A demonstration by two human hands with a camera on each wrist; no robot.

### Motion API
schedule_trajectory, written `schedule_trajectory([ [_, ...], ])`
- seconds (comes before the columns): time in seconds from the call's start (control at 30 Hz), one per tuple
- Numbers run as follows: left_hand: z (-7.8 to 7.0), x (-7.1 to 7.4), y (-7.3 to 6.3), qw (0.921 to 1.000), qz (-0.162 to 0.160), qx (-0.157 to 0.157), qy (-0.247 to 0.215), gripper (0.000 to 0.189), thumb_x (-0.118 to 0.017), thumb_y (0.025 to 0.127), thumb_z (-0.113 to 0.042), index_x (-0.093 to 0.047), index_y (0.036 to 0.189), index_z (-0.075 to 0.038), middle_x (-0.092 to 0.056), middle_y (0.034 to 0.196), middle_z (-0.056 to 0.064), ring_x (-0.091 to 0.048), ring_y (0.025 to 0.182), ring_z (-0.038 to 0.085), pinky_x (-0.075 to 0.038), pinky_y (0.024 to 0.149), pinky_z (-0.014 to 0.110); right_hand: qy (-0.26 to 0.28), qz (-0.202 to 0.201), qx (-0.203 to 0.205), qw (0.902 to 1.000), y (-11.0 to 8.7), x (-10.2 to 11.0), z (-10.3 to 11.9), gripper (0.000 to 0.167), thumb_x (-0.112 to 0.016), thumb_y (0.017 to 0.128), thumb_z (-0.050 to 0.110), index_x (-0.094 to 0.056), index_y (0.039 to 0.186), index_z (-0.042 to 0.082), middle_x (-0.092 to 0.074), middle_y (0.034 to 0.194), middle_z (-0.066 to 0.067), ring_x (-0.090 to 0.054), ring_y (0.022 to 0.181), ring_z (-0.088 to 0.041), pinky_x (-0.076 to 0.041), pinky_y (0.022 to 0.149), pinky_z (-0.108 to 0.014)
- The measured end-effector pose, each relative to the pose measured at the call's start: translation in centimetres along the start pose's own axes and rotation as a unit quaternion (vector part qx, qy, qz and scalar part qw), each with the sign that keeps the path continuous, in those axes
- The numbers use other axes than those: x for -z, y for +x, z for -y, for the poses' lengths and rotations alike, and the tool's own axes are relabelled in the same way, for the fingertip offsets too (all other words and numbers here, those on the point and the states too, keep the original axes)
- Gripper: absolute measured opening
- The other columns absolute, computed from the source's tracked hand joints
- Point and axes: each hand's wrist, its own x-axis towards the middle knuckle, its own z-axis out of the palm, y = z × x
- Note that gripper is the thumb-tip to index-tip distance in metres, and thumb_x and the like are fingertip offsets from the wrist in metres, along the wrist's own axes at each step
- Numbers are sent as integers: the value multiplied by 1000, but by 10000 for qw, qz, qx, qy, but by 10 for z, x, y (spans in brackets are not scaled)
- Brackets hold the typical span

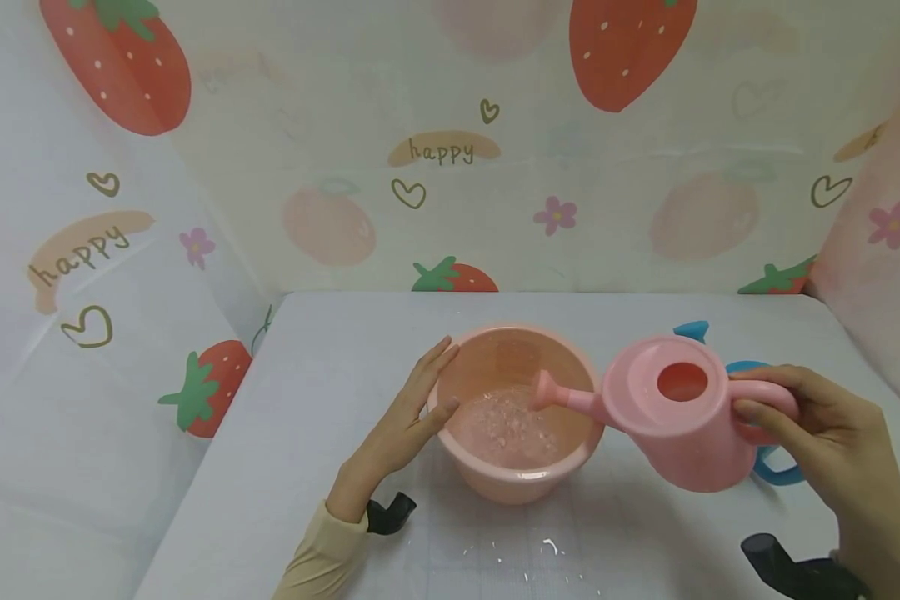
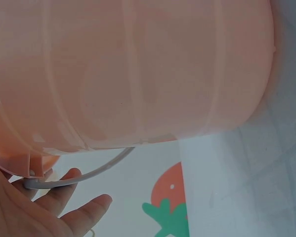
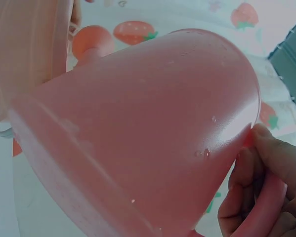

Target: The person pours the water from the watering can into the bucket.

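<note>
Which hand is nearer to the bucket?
Left. The left hand is at the bucket, on its left side; the right hand is away to its right, holding the watering can.

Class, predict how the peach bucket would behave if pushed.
The bucket would probably resist a little, since water sits inside. Its smooth, ribbed wall suggests stiff plastic. Droplets on the table nearby hint it might slide easily.

Watering can: smooth, glossy plastic. Bucket: shiny plastic, ribbed. Sleeve: matt cloth.
</note>
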Motion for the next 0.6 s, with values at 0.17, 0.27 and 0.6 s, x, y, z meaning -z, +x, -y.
schedule_trajectory([
  [0.17,7,-1,1,10000,6,-68,-9,57,-46,97,-26,-24,147,-10,-13,155,7,-12,142,24,-20,108,57,780,0,201,9967,-1,0,-4,29,-60,76,-21,-56,105,-21,-66,99,-13,-60,86,-16,-51,76,-16],
  [0.27,22,-5,2,9999,-9,-106,46,58,-46,97,-30,-23,148,-15,-13,155,2,-11,142,20,-20,108,56,917,-45,104,9957,-1,0,-4,29,-59,76,-23,-56,104,-21,-66,98,-13,-60,86,-16,-51,76,-16],
  [0.6,41,-10,4,9997,-98,-162,164,58,-47,96,-35,-21,148,-27,-11,155,-6,-11,142,16,-22,108,55,785,-250,-508,9953,-2,0,-4,30,-56,77,-24,-57,107,-19,-67,98,-9,-61,85,-15,-51,73,-15],
])
